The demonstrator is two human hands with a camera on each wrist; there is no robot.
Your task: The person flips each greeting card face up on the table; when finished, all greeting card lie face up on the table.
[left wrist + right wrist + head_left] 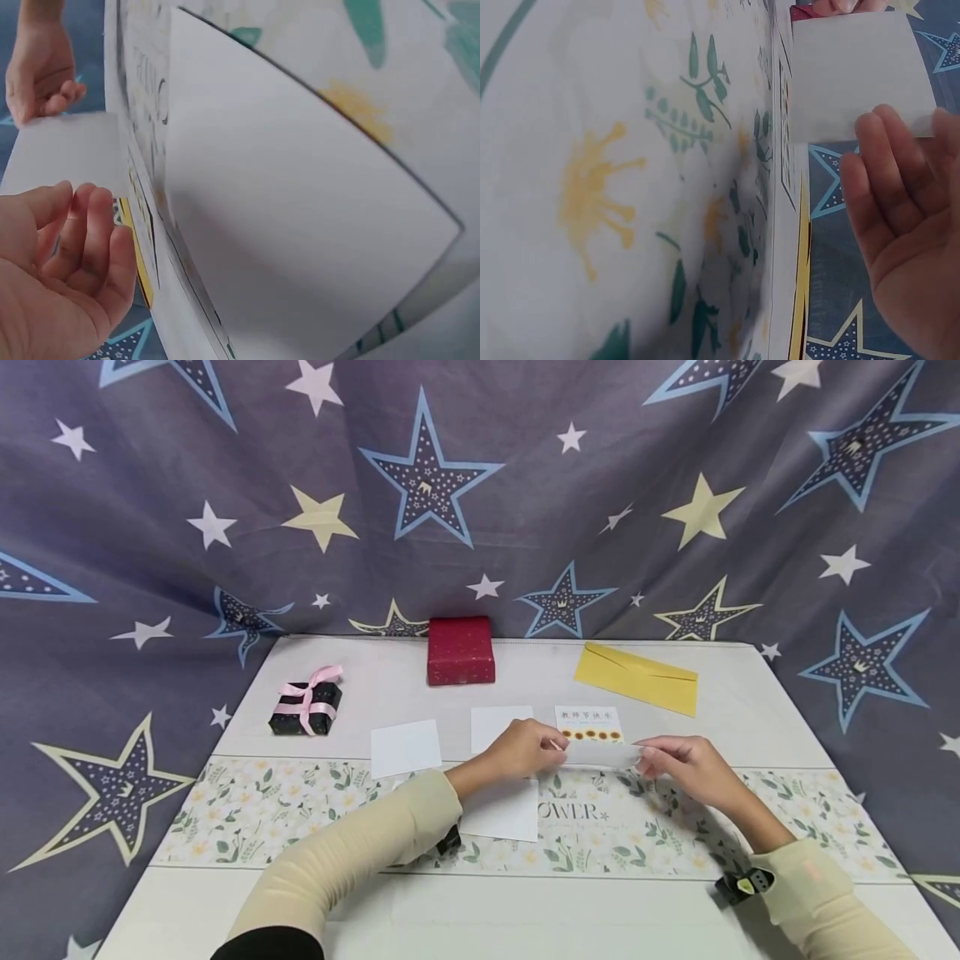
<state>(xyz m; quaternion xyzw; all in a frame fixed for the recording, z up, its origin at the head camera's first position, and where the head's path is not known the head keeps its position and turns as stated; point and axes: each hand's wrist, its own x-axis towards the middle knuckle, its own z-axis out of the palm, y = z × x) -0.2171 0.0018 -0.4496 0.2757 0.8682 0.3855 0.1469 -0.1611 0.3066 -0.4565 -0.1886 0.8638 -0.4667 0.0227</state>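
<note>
Both hands hold a white card (pixel 600 755) above the table, one at each side edge. My left hand (pixel 527 748) pinches its left edge between thumb and fingers, the other fingers loosely bent. At the opposite edge, my right hand (pixel 693 767) pinches it in the same way. From both wrist views the card's face looks plain white. Just behind it lies a card with printed characters and sunflowers (pixel 588 720), its lower edge overlapped by the held card in the head view. A plain white sheet (pixel 292 187) lies on the table below my left hand.
More white cards (pixel 406 747) lie left of the hands, one (pixel 495 725) partly behind the left hand. Farther back are a black gift box (pixel 322 697) with pink ribbon, a red box (pixel 461 652) and a yellow envelope (pixel 636 678). A star-patterned curtain (pixel 525 527) hangs behind the table.
</note>
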